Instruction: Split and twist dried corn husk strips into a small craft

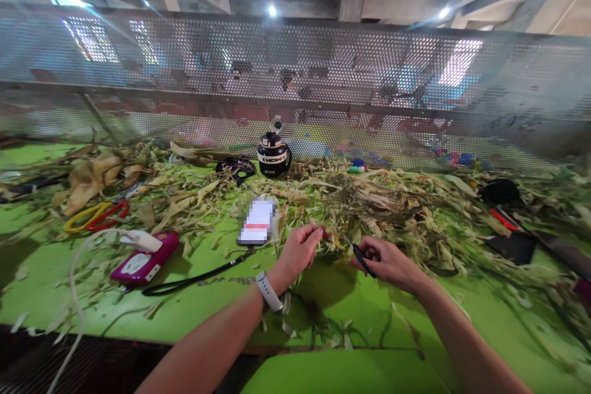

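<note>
My left hand (301, 250), with a pale watch band (268, 291) at the wrist, is pinched closed near the middle of the green table. Whatever lies between its fingertips is too small to name. A little to the right, my right hand (388, 265) is wrapped round the dark handles of a pair of scissors (363, 260). The thin blades point up and left, towards the left fingertips. Dry husk strips (378, 203) lie heaped just beyond both hands. Left of my left hand is a phone (257, 221) with a lit screen and a black strap (198, 275).
A black jug marked ENERGY (272, 157) stands before a perforated metal screen (184, 61). At left are a magenta power strip (145, 261) with a plugged-in white charger and cable, and red and yellow handles (106, 215). Dark items (512, 246) lie at far right.
</note>
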{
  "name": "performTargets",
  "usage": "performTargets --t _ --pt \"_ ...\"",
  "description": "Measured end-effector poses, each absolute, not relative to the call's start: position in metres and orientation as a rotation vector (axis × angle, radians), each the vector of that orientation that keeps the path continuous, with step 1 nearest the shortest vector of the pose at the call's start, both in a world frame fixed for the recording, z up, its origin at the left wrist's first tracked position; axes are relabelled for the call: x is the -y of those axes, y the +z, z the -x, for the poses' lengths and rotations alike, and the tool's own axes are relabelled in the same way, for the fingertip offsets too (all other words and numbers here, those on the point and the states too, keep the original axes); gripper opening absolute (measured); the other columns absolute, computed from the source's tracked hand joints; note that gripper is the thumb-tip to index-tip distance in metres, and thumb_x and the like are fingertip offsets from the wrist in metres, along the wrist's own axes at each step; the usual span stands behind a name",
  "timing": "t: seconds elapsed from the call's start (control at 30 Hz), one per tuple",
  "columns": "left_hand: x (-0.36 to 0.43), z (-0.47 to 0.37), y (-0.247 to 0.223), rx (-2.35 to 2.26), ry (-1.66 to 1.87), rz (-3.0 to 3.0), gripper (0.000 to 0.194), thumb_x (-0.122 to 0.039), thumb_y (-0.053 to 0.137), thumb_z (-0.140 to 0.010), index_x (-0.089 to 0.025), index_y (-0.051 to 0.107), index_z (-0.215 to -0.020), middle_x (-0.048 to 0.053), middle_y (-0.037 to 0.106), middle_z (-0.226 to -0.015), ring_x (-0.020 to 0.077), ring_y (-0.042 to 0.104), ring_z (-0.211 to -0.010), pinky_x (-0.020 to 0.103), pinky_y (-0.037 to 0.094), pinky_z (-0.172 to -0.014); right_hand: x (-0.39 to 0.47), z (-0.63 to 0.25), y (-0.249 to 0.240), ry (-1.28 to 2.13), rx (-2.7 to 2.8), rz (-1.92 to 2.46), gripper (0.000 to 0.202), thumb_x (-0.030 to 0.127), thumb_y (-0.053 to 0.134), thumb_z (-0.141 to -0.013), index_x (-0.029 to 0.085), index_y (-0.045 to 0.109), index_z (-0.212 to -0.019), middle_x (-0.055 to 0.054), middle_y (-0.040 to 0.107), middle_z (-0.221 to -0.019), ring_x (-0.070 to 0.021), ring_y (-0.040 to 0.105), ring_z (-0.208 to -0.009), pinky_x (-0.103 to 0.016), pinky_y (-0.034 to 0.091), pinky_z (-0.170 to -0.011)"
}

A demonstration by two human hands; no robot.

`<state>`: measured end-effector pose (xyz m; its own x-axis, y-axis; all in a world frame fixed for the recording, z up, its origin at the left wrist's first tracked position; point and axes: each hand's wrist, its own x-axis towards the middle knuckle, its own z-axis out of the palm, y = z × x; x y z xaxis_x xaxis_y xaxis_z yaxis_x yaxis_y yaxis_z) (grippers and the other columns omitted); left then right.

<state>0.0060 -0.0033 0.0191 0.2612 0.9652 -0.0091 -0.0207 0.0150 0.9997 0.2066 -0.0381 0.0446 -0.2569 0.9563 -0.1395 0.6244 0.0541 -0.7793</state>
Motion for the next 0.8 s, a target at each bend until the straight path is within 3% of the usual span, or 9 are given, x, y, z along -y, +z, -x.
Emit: performTargets --t 0.4,0.8 --pt "-0.0027 -0.0033 0.0164 -1.053 1.144 -1.189 0.035 -0.048 0.051 -0.077 -0.014 0.060 -0.077 -0.010 0.031 -0.034 0.0048 0.026 -0.030 0.019 0.020 -0.035 0.0341 -0.2144 0.0427 1.067 1.961 1.608 0.029 0.043 0.061 -0.071 0.018 0.047 -0.070 0.006 0.043 -0.056 -0.0087 0.038 -0.053 -0.020 0.028 -0.048" --pt "0.0045 -0.0055 0.0180 -0.999 0.969 -1.431 0.031 -0.046 0.050 -0.077 -0.016 0.058 -0.069 -0.008 0.032 -0.042 0.0067 0.033 -0.033 0.020 0.023 -0.034 0.0339 -0.2105 0.0412 1.093 1.915 1.564 0.030 0.042 0.063 -0.070 0.017 0.047 -0.069 0.007 0.042 -0.055 -0.0082 0.038 -0.052 -0.020 0.028 -0.047"
